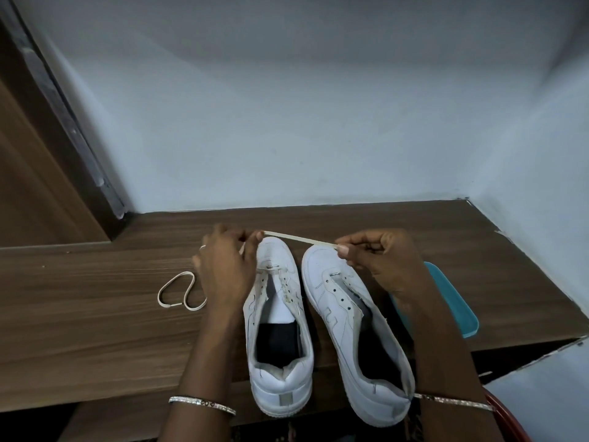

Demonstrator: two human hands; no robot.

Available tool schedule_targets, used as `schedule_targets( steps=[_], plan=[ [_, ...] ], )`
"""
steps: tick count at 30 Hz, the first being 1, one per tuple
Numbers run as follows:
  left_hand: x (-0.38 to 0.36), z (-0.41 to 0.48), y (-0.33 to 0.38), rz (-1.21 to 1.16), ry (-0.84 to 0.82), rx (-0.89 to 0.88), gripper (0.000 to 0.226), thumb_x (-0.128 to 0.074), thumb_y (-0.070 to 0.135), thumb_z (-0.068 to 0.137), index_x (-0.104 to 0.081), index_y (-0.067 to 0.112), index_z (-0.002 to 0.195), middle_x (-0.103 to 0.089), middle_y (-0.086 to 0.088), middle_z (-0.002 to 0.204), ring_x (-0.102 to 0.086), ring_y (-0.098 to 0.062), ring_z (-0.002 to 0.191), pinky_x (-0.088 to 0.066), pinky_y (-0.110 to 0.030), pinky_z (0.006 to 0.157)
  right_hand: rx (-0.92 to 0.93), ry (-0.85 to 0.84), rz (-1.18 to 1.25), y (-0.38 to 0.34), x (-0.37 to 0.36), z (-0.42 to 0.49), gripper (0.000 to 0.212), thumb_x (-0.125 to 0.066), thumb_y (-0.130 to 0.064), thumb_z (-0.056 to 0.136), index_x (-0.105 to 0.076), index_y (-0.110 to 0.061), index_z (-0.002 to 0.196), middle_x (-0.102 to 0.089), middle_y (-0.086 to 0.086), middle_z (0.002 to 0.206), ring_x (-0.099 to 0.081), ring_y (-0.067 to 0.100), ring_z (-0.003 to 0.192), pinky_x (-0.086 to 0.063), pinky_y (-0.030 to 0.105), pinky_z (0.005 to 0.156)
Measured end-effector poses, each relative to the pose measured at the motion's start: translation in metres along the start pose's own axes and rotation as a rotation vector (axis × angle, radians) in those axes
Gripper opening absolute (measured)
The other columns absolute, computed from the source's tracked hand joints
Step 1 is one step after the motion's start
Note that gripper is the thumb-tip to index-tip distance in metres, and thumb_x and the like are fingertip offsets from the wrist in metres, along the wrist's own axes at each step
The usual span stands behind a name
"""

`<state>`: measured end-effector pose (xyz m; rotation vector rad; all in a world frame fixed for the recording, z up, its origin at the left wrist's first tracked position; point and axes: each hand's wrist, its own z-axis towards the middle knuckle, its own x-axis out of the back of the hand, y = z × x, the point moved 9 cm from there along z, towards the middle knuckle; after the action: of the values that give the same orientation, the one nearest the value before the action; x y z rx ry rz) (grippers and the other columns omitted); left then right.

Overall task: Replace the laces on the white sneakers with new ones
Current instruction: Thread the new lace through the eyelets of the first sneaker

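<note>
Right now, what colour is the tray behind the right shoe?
Teal blue. The tray shows best in the head view, partly hidden by the right hand.

Teal tray (459, 301) half hidden behind right hand (382, 263); loose lace (178, 291) end vanishes, probably under left hand (223, 266).

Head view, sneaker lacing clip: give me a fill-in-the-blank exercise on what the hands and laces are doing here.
1. Both hands, left hand and right hand, hold one lace stretched ____ the toes of the sneakers.
2. A second lace lies coiled on the wooden table, to the ____ of the left sneaker.
3. The eyelets of the right sneaker hold ____ lace.
4. The teal lid lies on the ____ side of the right sneaker.

Missing words: above; left; no; right
</note>
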<state>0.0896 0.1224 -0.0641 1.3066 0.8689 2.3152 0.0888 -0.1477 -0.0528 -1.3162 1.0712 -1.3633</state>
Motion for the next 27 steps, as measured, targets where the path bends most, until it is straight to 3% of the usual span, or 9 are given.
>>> schedule_targets(
  steps=[2, 6, 8, 11, 16, 19, 22, 24, 27],
  plan=[
    [0.004, 0.000, -0.015, -0.063, 0.046, 0.053, 0.030, -0.062, 0.040, 0.095, -0.070, 0.015, 0.081, -0.065, -0.007, 0.082, -0.062, -0.035, 0.081, -0.047, -0.042, 0.070, -0.043, 0.016, 0.035, 0.009, 0.012, 0.000, 0.010, -0.079, -0.012, 0.081, -0.079, -0.014, 0.091, -0.077, 0.008, 0.082, -0.065, 0.013, 0.067, -0.053, 0.022, 0.066],
    [0.003, -0.001, -0.026, -0.116, 0.032, 0.136, 0.030, -0.060, 0.036, 0.096, -0.069, 0.013, 0.080, -0.066, 0.003, 0.066, -0.065, -0.030, 0.071, -0.036, -0.032, 0.060, -0.072, 0.066, 0.177, 0.018, 0.027, -0.002, 0.018, -0.078, -0.015, 0.080, -0.077, -0.009, 0.097, -0.076, 0.014, 0.088, -0.065, 0.012, 0.070, -0.052, 0.021, 0.066],
    [-0.004, -0.001, -0.026, -0.186, -0.014, 0.149, 0.030, -0.060, 0.034, 0.097, -0.064, 0.015, 0.074, -0.066, 0.011, 0.060, -0.067, -0.021, 0.065, -0.045, -0.033, 0.060, -0.083, 0.094, 0.310, 0.019, 0.028, -0.002, 0.029, -0.078, -0.019, 0.073, -0.076, -0.006, 0.100, -0.075, 0.014, 0.088, -0.066, 0.012, 0.072, -0.054, 0.019, 0.068],
    [-0.017, -0.001, -0.012, -0.329, -0.125, 0.091, 0.027, -0.060, 0.032, 0.097, -0.062, 0.024, 0.072, -0.072, 0.011, 0.067, -0.068, -0.010, 0.058, -0.056, -0.040, 0.065, -0.121, 0.103, 0.531, 0.021, 0.018, 0.000, 0.031, -0.077, -0.013, 0.069, -0.075, -0.005, 0.099, -0.074, 0.010, 0.086, -0.068, 0.011, 0.073, -0.055, 0.018, 0.069],
    [-0.040, -0.020, 0.048, -0.341, -0.412, -0.247, 0.016, -0.060, 0.031, 0.097, -0.073, 0.026, 0.091, -0.073, 0.017, 0.085, -0.064, 0.007, 0.085, -0.044, -0.013, 0.069, -0.203, 0.108, 0.842, 0.018, -0.001, 0.002, 0.023, -0.073, -0.002, 0.069, -0.073, -0.010, 0.091, -0.070, 0.000, 0.077, -0.062, 0.006, 0.067, -0.052, 0.018, 0.064],
    [-0.059, -0.037, 0.062, -0.377, -0.573, -0.324, 0.022, -0.054, 0.035, 0.098, -0.071, 0.028, 0.110, -0.074, 0.016, 0.094, -0.065, 0.000, 0.096, -0.048, -0.022, 0.078, -0.196, 0.112, 0.903, 0.013, -0.003, 0.002, 0.017, -0.073, -0.005, 0.071, -0.075, -0.013, 0.086, -0.070, 0.000, 0.082, -0.061, 0.006, 0.072, -0.051, 0.017, 0.066],
    [-0.049, -0.027, 0.051, -0.474, -0.518, -0.246, 0.021, -0.055, 0.026, 0.101, -0.067, 0.026, 0.118, -0.074, 0.013, 0.090, -0.068, 0.002, 0.092, -0.047, -0.018, 0.071, -0.148, 0.109, 0.879, 0.010, -0.009, 0.002, 0.019, -0.073, -0.013, 0.072, -0.073, -0.012, 0.090, -0.070, 0.000, 0.086, -0.063, 0.009, 0.078, -0.055, 0.021, 0.076],
    [-0.030, -0.012, 0.030, -0.495, -0.392, -0.146, 0.015, -0.058, 0.021, 0.100, -0.070, 0.027, 0.106, -0.074, 0.010, 0.085, -0.068, 0.003, 0.081, -0.046, -0.014, 0.065, -0.104, 0.077, 0.860, 0.006, -0.014, 0.003, 0.019, -0.072, -0.015, 0.073, -0.071, -0.009, 0.091, -0.074, 0.006, 0.097, -0.069, 0.015, 0.090, -0.056, 0.026, 0.088],
    [-0.009, 0.002, -0.010, -0.428, -0.300, 0.019, 0.014, -0.065, 0.019, 0.094, -0.069, 0.026, 0.083, -0.071, 0.003, 0.073, -0.066, -0.011, 0.067, -0.052, -0.028, 0.064, -0.051, -0.005, 0.788, -0.002, -0.026, 0.003, 0.015, -0.065, -0.013, 0.082, -0.064, -0.002, 0.092, -0.071, 0.017, 0.115, -0.068, 0.024, 0.112, -0.052, 0.035, 0.100]
  ],
)
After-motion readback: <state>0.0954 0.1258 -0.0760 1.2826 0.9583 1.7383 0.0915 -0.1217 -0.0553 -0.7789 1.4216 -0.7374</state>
